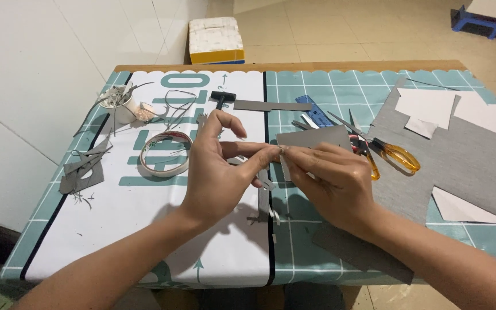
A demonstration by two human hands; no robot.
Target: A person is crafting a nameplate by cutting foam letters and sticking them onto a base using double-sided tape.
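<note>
My left hand (220,166) and my right hand (331,178) meet above the middle of the table. Together they pinch a small grey card piece (312,138), a rectangle whose top edge shows behind my right fingers. The left thumb and forefinger grip its left corner, and the right fingertips press the same spot. Below the hands lies a narrow grey cut strip (264,201) on the mat.
Orange-handled scissors (386,150), a blue ruler (316,111), a tape roll (166,154), a white cup of scraps (119,103), grey offcuts (84,169), a large grey sheet (460,166), white paper pieces (426,109), a black-headed tool (223,97), a white and yellow box (216,40) on the floor.
</note>
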